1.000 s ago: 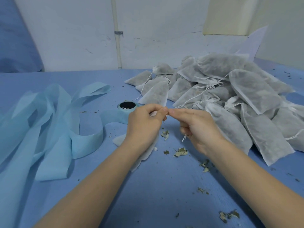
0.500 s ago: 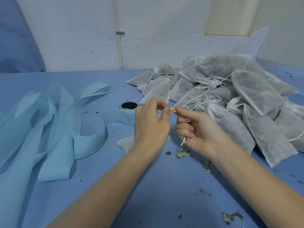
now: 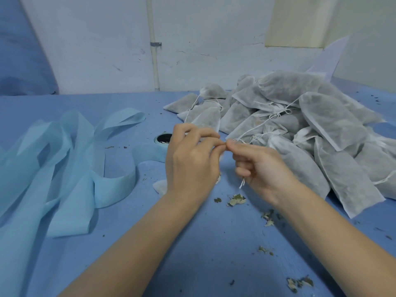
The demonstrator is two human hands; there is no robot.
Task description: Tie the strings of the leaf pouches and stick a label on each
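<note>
My left hand (image 3: 190, 159) and my right hand (image 3: 263, 168) meet fingertip to fingertip above the blue table (image 3: 192, 254). Each pinches the white string of one leaf pouch (image 3: 159, 186), which lies mostly hidden under my left hand; only a white corner shows. A loose end of the string (image 3: 242, 183) hangs below my right palm. A heap of several grey-white leaf pouches (image 3: 310, 129) with white drawstrings lies to the right.
A roll of light blue label tape (image 3: 162, 139) stands behind my left hand, its long strip (image 3: 70, 168) trailing in loops over the left of the table. Dry leaf crumbs (image 3: 235, 199) lie scattered in front. A white wall rises behind.
Both hands stayed over the same spot. My right hand's fingertips have closed in to touch my left hand's fingertips, and the string between them has shortened.
</note>
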